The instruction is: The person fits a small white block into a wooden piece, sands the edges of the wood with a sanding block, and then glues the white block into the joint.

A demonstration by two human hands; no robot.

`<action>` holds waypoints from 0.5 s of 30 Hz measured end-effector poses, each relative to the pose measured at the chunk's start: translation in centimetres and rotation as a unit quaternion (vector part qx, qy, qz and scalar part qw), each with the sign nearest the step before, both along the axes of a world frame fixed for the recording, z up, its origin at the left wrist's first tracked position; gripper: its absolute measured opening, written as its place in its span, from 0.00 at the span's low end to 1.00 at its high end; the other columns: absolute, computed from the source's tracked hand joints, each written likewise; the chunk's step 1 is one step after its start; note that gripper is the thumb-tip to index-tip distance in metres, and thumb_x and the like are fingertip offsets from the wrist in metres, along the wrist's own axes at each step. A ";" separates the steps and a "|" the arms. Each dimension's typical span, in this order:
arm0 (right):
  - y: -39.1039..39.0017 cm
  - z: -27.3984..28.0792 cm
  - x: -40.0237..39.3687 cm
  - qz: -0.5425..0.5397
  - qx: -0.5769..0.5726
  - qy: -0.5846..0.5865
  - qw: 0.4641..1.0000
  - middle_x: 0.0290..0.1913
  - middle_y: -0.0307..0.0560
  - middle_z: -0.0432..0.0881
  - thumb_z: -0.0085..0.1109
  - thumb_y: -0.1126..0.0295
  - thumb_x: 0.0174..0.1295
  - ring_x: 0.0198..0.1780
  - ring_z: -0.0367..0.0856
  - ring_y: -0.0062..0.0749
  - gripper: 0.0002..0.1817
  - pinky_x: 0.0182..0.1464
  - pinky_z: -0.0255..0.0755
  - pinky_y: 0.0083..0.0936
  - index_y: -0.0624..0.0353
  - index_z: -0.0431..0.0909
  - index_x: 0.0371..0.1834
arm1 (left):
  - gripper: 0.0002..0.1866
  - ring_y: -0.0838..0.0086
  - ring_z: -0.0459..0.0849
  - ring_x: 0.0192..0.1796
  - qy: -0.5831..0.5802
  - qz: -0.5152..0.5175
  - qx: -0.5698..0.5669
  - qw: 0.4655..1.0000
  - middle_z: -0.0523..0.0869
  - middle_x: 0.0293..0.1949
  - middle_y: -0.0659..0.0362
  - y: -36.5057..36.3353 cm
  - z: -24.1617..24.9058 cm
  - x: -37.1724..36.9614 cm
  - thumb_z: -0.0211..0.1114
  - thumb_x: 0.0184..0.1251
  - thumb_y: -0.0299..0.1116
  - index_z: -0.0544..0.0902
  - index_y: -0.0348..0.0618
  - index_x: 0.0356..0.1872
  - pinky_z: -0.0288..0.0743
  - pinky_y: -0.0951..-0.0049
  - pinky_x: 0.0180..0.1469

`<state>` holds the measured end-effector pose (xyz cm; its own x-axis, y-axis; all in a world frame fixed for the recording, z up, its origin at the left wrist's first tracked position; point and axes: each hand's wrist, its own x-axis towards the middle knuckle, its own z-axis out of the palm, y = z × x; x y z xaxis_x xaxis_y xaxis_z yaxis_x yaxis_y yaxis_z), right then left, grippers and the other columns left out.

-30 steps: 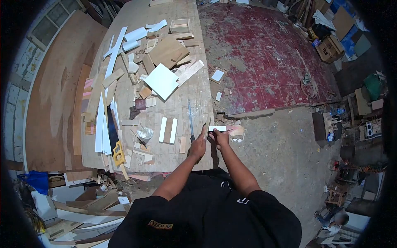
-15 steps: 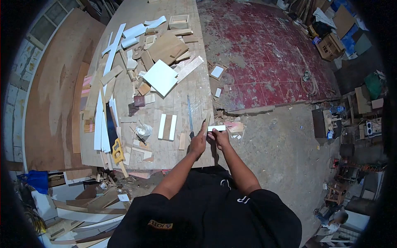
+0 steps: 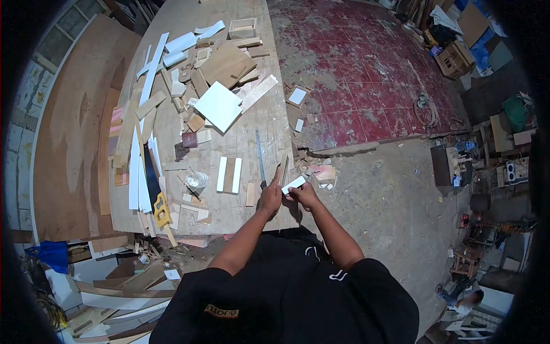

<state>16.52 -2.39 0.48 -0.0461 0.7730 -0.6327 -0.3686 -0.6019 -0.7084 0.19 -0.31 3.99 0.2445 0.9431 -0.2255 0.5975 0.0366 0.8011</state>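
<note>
The edges of the picture are dark and round, so the far left and far right are cut off; a big brown board (image 3: 69, 143) leans at the left, and its top runs out of sight; low on the left lies a heap of wood scraps (image 3: 120, 286) on the floor, all mixed up and hard to tell apart.

The counter (image 3: 252, 114) is long and made of pale wood; it is crowded with offcuts that lie over each other, so many are half hidden; long white strips (image 3: 140, 160) lie near its left edge; a yellow-handled saw (image 3: 159, 209) lies beside them, its dark blade partly under the strips; a white square board (image 3: 217, 106) sits in the middle, tilted; a thin saw blade (image 3: 260, 160) lies straight along the counter, its near end just beside the left hand (image 3: 270, 198).

The left hand is at the counter's near right corner; its fingers are curled and one points up along a thin wood strip (image 3: 284, 167); I cannot tell if it grips the strip or only touches it.

The right hand (image 3: 306, 196) is just beside the left; its fingers are closed on a small white piece (image 3: 293, 184); the piece is flat, short and bright white, tilted with its right end higher; it is held in the air at the counter's edge, between the two hands; its back side is hidden.

Right of the counter the floor (image 3: 372, 86) is worn red; far right is dim clutter, too small to make out.
</note>
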 end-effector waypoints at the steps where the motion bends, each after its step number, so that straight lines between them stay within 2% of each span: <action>1: -0.2 0.2 0.0 0.028 0.001 -0.021 0.999 0.35 0.51 0.84 0.59 0.78 0.62 0.33 0.85 0.35 0.07 0.36 0.84 0.28 0.68 0.75 0.41 | 0.32 0.45 0.80 0.27 0.000 0.000 -0.001 1.000 0.80 0.23 0.39 0.0 -0.1 0.0 0.47 0.71 0.35 0.52 0.72 0.75 0.72 0.50 0.34; 5: -1.8 -1.3 -0.2 0.098 0.028 -0.051 0.993 0.34 0.50 0.84 0.61 0.78 0.61 0.32 0.85 0.33 0.07 0.35 0.84 0.27 0.67 0.75 0.41 | 0.32 0.44 0.80 0.26 0.004 0.000 0.004 1.000 0.79 0.23 0.38 0.0 0.0 -0.1 0.46 0.71 0.36 0.52 0.71 0.75 0.71 0.48 0.34; 10: -3.1 0.1 -1.0 0.115 0.018 -0.035 0.993 0.33 0.48 0.83 0.61 0.78 0.60 0.31 0.85 0.33 0.08 0.34 0.83 0.26 0.67 0.75 0.41 | 0.30 0.45 0.79 0.25 -0.001 0.003 -0.013 1.000 0.78 0.22 0.39 0.1 0.0 -0.2 0.45 0.72 0.38 0.53 0.72 0.74 0.70 0.48 0.33; 12: -2.8 0.3 -0.8 0.122 0.012 -0.019 0.992 0.32 0.48 0.83 0.61 0.79 0.60 0.30 0.85 0.32 0.08 0.33 0.82 0.26 0.66 0.75 0.41 | 0.28 0.47 0.79 0.23 -0.010 0.007 -0.052 0.999 0.76 0.19 0.40 0.1 -0.4 -0.2 0.44 0.74 0.40 0.55 0.72 0.74 0.69 0.49 0.33; 15: -1.6 0.4 -0.7 0.155 0.059 -0.041 0.985 0.32 0.47 0.83 0.61 0.80 0.60 0.28 0.84 0.32 0.08 0.31 0.81 0.25 0.66 0.75 0.41 | 0.27 0.49 0.77 0.21 -0.038 0.026 -0.006 0.999 0.72 0.16 0.43 -0.1 -1.1 -0.2 0.44 0.75 0.41 0.55 0.72 0.74 0.68 0.50 0.32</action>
